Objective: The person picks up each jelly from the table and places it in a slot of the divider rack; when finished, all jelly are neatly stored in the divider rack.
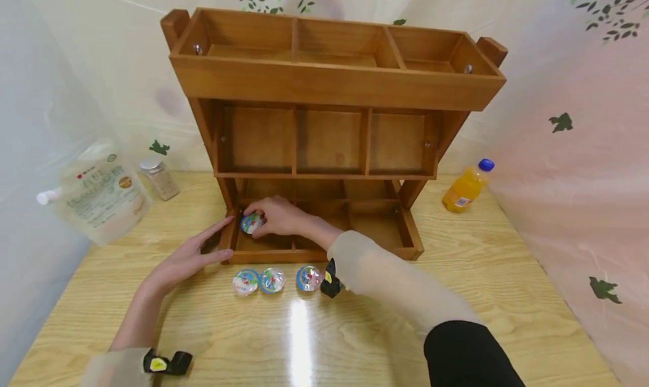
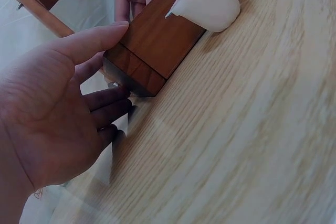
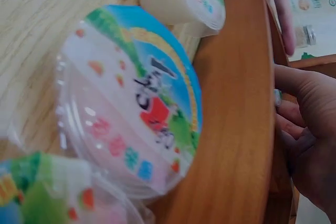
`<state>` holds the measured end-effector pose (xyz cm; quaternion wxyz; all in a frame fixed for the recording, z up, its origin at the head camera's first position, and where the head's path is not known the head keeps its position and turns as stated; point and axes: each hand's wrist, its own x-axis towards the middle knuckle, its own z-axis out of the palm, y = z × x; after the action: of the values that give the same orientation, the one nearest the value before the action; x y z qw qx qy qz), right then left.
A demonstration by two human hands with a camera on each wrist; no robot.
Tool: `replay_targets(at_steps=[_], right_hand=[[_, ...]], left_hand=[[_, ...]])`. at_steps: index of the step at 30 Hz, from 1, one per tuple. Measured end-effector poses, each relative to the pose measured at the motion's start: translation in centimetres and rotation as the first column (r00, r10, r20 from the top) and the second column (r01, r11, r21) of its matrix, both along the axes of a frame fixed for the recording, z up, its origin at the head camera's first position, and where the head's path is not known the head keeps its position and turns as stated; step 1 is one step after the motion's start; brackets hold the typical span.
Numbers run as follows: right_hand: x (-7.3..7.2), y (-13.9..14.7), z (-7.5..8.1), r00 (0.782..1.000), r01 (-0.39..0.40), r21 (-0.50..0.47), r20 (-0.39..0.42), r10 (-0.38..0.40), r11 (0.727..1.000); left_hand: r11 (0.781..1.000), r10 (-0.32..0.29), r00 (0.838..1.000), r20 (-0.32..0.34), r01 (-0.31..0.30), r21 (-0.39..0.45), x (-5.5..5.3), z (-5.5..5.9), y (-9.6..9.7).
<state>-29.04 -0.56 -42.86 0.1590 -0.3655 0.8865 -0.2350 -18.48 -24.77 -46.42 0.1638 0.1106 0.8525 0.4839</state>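
A three-tier wooden shelf (image 1: 329, 83) stands on the table. My right hand (image 1: 271, 218) reaches into its bottom-left compartment and grips a small jelly cup (image 1: 250, 223) with a blue-rimmed printed lid. My left hand (image 1: 195, 254) lies with straight fingers against the shelf's bottom-left corner (image 2: 149, 45), thumb along the front rail and palm open (image 2: 68, 108). Three more jelly cups (image 1: 272, 280) sit in a row on the table just in front of the rail. They fill the right wrist view, with a jelly cup (image 3: 131, 114) against the rail (image 3: 236, 108).
A white spouted pouch (image 1: 98, 192) and a small spice jar (image 1: 159, 177) stand at the left. An orange juice bottle (image 1: 466, 187) stands to the right of the shelf. Printed curtains enclose the light wooden table (image 1: 456, 297) on three sides.
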Motion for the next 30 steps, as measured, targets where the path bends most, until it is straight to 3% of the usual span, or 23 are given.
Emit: replay_targets(at_steps=[8,13,16,22,30], right_hand=[[0.3,-0.4,0.4,1.0,0.015,-0.01,0.023,-0.014,1.0],[0.4,0.4,0.9,0.999,0.011,-0.07,0.048,-0.007,0.998],[0.7,1.5,1.4,1.0,-0.009,-0.105,0.009,0.01,0.994],[2.4,5.2,2.5,1.0,-0.016,-0.182,-0.027,0.011,0.983],[6.2,12.4,3.4,1.0,0.01,-0.343,-0.009,-0.013,0.939]], left_hand=[[1.0,0.0,1.0,-0.002,0.0,0.019,0.1,0.3,-0.3],[1.0,0.002,1.0,-0.014,-0.001,0.017,0.0,0.5,-0.5],[1.0,0.002,1.0,-0.023,-0.002,0.015,-0.1,0.5,-0.5],[1.0,0.013,1.0,-0.025,-0.012,0.013,-0.1,0.7,-0.4],[1.0,0.004,0.999,-0.035,-0.004,0.003,0.2,0.2,0.1]])
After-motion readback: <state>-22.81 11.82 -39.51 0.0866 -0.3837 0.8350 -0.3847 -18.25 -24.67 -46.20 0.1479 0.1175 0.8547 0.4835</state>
